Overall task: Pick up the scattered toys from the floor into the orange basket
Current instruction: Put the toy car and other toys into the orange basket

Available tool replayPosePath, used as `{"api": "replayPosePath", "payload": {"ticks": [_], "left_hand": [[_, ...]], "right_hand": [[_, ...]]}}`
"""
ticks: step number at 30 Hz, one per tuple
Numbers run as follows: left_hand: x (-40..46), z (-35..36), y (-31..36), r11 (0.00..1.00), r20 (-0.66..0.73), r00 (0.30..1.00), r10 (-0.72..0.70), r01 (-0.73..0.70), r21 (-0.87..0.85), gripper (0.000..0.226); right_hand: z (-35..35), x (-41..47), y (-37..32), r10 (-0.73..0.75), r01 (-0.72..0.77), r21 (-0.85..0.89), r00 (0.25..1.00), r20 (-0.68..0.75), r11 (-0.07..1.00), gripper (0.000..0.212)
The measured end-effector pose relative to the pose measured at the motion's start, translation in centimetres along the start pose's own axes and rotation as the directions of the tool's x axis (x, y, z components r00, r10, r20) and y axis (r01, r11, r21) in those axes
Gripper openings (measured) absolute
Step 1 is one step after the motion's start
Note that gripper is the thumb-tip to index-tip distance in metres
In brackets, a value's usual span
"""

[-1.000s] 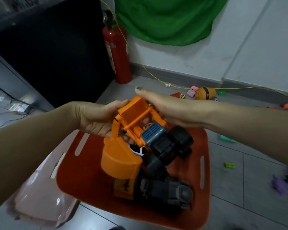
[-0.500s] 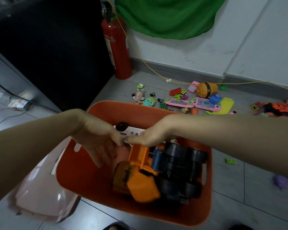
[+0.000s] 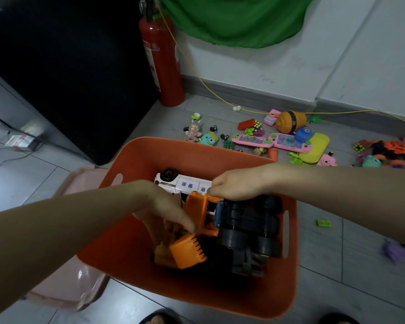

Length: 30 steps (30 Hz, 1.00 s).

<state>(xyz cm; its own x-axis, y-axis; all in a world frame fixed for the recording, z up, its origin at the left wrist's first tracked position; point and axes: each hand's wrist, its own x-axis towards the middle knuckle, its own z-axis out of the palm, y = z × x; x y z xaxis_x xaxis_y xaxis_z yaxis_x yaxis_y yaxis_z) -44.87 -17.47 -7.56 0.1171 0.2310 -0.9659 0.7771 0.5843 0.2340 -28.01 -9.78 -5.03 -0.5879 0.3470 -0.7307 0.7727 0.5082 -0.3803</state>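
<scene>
**Basket part filled, both hands inside**

Orange basket [image 3: 136,164] holds orange digger [image 3: 197,213], black-wheeled truck [image 3: 248,228] and white car [image 3: 185,182] at 12 o'clock. Left hand [image 3: 166,213], fingers loosely spread, touches the digger. Right hand [image 3: 234,183] curled; grip unclear. Scattered toys [image 3: 281,139] remain at 1 o'clock.

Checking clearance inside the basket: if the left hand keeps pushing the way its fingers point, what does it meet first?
Likely the orange digger's scoop: the left hand points down into the orange basket, fingertips right above it. Contact is unclear.
</scene>
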Motion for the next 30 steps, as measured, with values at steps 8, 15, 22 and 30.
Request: {"api": "replayPosePath", "payload": {"ticks": [8, 15, 22, 30], "left_hand": [[0.5, -0.8, -0.4, 0.991, 0.010, 0.998, -0.056, 0.054, 0.126, 0.064], [0.5, -2.3, -2.0, 0.924, -0.076, 0.981, -0.177, 0.193, 0.331, 0.028], [-0.4, -1.4, -2.9, 0.945, 0.123, 0.948, -0.294, 0.268, 0.190, 0.060], [-0.8, -2.6, -0.1, 0.696, -0.171, 0.961, -0.219, 0.277, 0.662, 0.064]], "right_hand": [[3.9, 0.8, 0.6, -0.024, 0.127, 0.228, 0.913, -0.406, 0.965, 0.049], [4.8, 1.6, 2.2, -0.197, 0.274, 0.066, 0.820, -0.538, 0.959, 0.047], [5.7, 1.4, 2.6, -0.171, 0.222, 0.078, 0.895, -0.413, 0.972, 0.042], [3.9, 0.9, 2.1, -0.317, 0.296, -0.114, 0.866, -0.386, 0.948, 0.039]]}}
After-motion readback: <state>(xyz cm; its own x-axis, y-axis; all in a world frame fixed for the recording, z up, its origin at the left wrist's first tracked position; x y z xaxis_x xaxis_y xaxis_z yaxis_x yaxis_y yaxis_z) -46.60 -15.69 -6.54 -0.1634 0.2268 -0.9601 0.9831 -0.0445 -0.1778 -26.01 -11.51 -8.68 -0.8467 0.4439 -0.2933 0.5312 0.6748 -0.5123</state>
